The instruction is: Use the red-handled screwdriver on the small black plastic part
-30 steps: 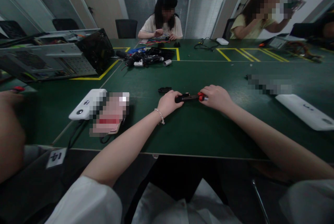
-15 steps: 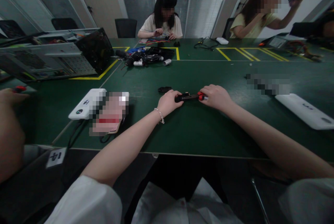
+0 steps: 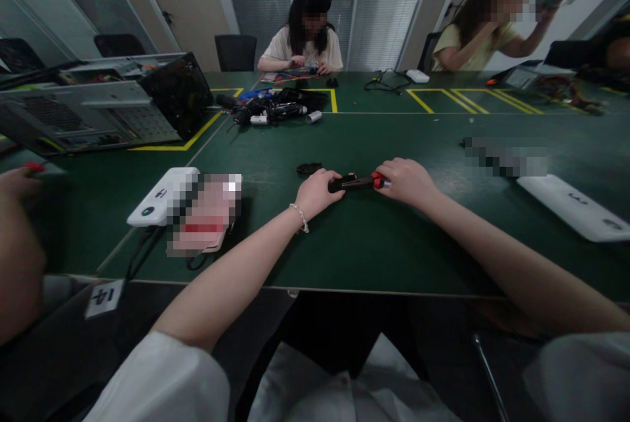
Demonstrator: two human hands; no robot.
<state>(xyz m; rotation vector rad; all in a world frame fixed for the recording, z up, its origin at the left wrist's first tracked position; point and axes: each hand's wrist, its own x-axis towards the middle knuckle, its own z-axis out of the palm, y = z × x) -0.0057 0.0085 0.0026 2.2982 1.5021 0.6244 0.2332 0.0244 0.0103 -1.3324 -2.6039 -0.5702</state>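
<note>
My left hand (image 3: 317, 192) rests on the green table (image 3: 364, 245) with its fingers closed round a small black part (image 3: 341, 183). My right hand (image 3: 406, 180) grips a screwdriver with a red and black handle (image 3: 378, 180); its shaft points left into the black part. Both hands lie close together at the table's middle. A second small black piece (image 3: 309, 168) lies just behind my left hand, apart from it.
A white device (image 3: 156, 198) and a blurred pink item sit at the left. Another white device (image 3: 573, 207) lies at the right. An open computer case (image 3: 88, 113) and a heap of black parts (image 3: 275, 109) lie farther back. Two people sit across; another person's arm is at far left.
My hands stay almost still on the black part and the screwdriver. The person at the back right keeps a raised hand moving.
</note>
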